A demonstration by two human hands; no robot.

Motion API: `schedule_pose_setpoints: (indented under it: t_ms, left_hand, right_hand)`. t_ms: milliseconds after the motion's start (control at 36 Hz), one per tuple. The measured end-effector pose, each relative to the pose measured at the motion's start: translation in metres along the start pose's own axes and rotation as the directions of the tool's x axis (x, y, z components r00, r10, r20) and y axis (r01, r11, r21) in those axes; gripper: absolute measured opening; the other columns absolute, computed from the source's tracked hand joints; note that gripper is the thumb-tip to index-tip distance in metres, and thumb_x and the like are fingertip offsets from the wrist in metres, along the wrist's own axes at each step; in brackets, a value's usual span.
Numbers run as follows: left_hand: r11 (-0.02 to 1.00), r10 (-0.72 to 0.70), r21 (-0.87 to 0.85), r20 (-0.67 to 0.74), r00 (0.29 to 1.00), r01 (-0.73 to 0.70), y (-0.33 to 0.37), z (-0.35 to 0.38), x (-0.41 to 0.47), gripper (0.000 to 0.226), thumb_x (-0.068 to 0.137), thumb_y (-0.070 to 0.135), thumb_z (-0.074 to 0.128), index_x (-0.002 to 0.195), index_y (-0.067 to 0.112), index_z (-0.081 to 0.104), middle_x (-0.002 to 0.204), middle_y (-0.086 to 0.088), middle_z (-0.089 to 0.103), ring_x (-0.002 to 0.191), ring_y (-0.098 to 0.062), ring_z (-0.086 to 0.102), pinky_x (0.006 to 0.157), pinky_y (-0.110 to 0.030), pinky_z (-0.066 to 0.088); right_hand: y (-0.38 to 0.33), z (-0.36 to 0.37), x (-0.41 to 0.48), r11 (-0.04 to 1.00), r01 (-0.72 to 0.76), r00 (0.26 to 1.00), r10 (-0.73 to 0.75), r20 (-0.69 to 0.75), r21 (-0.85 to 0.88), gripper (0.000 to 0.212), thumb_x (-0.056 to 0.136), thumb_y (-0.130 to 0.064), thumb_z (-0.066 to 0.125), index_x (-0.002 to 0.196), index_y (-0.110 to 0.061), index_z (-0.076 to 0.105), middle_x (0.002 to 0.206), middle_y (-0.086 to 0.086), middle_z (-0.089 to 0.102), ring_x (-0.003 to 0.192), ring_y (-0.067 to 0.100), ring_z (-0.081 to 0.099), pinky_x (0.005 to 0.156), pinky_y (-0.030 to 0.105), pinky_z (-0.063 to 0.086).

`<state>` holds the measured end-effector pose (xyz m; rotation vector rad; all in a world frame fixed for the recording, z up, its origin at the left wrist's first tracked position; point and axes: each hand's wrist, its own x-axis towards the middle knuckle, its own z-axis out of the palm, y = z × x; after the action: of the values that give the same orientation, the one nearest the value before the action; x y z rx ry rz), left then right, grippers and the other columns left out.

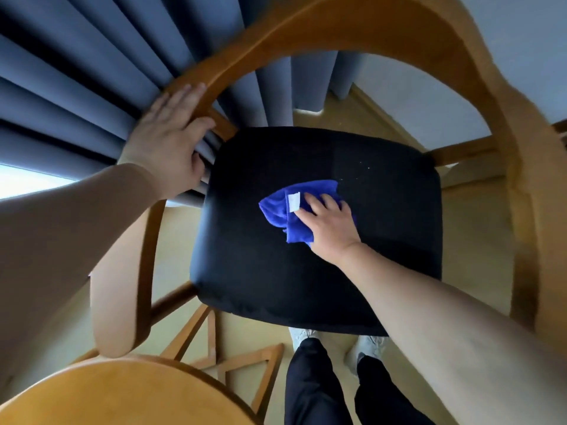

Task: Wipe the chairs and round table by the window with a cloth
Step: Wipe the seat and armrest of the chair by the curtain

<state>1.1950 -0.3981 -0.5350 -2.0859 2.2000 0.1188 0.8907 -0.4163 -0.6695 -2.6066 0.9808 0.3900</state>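
Note:
A wooden chair with a curved backrest [352,23] and a black padded seat [276,286] stands below me. A blue cloth [276,207] with a white tag lies on the middle of the seat. My right hand [328,228] presses flat on the cloth with straight, spread fingers. My left hand [167,139] rests on the left part of the curved wooden rail, fingers laid over the top and thumb hooked round the inner edge. The round wooden table [122,391] shows at the bottom left.
Blue-grey curtains [76,72] hang right behind the chair on the left, with a bright window strip [27,182] beside them. The table's cross-braced base [233,366] stands on the yellowish floor. My legs and shoes [343,378] are just in front of the seat.

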Motion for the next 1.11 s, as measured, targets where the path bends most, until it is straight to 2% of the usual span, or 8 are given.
schedule_pose_setpoints:
  t_ms: [139,250,389,556,667,806,917,1111]
  left_hand:
    - [1.0,-0.014,0.012,0.0,1.0,0.014,0.001,0.0,0.0,0.064,0.068,0.01,0.067,0.129,0.009,0.052,0.157,-0.016,0.015,0.143,-0.035,0.014,0.117,-0.046,0.008]
    - [0.999,-0.036,-0.01,-0.011,0.999,0.036,0.003,-0.001,0.0,0.064,0.066,0.007,0.068,0.129,0.01,0.052,0.157,-0.015,0.014,0.143,-0.035,0.013,0.116,-0.039,0.001]
    - [0.999,-0.038,-0.009,0.001,0.999,0.038,0.003,-0.003,0.0,0.065,0.067,0.008,0.068,0.13,0.009,0.051,0.157,-0.016,0.014,0.143,-0.035,0.012,0.116,-0.04,0.002]
    - [0.998,-0.055,-0.04,0.006,0.998,0.055,0.002,-0.004,0.001,0.066,0.064,0.007,0.07,0.128,0.008,0.053,0.156,-0.017,0.016,0.143,-0.036,0.015,0.113,-0.027,-0.009]
    - [0.997,-0.058,-0.052,0.012,0.998,0.059,0.002,-0.005,0.001,0.068,0.065,0.009,0.071,0.13,0.007,0.051,0.156,-0.017,0.016,0.143,-0.036,0.014,0.113,-0.027,-0.011]
    - [0.997,-0.058,-0.046,0.024,0.998,0.059,0.002,-0.005,0.001,0.067,0.063,0.007,0.072,0.127,0.006,0.054,0.156,-0.018,0.018,0.142,-0.037,0.017,0.114,-0.028,-0.01]
    - [0.998,-0.048,-0.033,0.01,0.999,0.048,0.002,-0.004,0.001,0.066,0.062,0.007,0.072,0.126,0.006,0.054,0.155,-0.018,0.019,0.142,-0.037,0.018,0.114,-0.03,-0.007]
    - [1.0,-0.02,-0.012,0.028,0.999,0.02,0.001,-0.003,0.0,0.068,0.063,0.008,0.071,0.128,0.006,0.053,0.154,-0.02,0.022,0.14,-0.039,0.021,0.115,-0.051,0.013]
  right_hand:
    - [0.036,-0.005,-0.02,1.0,-0.005,1.0,0.005,0.004,-0.021,0.068,0.058,-0.024,0.084,0.122,-0.023,0.06,0.138,0.004,0.051,0.116,0.034,0.05,0.088,0.052,0.045]
    - [0.081,-0.002,-0.062,0.978,-0.205,0.977,0.207,-0.051,0.046,0.071,0.057,-0.024,0.085,0.123,-0.019,0.062,0.135,0.007,0.054,0.117,0.039,0.051,0.086,0.054,0.047]
    - [0.124,0.014,-0.115,0.829,-0.536,0.838,0.545,-0.015,0.162,0.071,0.063,-0.018,0.079,0.131,-0.017,0.057,0.144,0.008,0.045,0.125,0.04,0.042,0.095,0.053,0.046]
    - [0.132,0.021,-0.129,0.624,-0.7,0.659,0.752,-0.021,0.349,0.05,0.071,-0.014,0.066,0.12,-0.013,0.055,0.13,0.01,0.054,0.115,0.04,0.05,0.097,0.048,0.045]
    - [0.121,0.007,-0.117,0.643,-0.676,0.67,0.739,-0.062,0.361,0.052,0.07,-0.015,0.068,0.12,-0.015,0.057,0.128,0.011,0.054,0.113,0.043,0.05,0.093,0.049,0.047]
    - [0.094,-0.017,-0.083,0.811,-0.532,0.8,0.575,-0.17,0.242,0.066,0.07,-0.026,0.076,0.131,-0.018,0.055,0.138,0.009,0.05,0.118,0.042,0.049,0.091,0.05,0.048]
    - [0.07,-0.033,-0.041,0.871,-0.454,0.873,0.476,-0.101,0.187,0.066,0.075,-0.03,0.072,0.136,-0.022,0.05,0.148,0.007,0.04,0.128,0.038,0.04,0.096,0.051,0.042]
    - [0.036,-0.046,0.042,0.987,-0.153,0.983,0.156,-0.099,0.039,0.074,0.074,-0.029,0.073,0.142,-0.024,0.044,0.154,0.004,0.032,0.13,0.038,0.037,0.104,0.056,0.034]
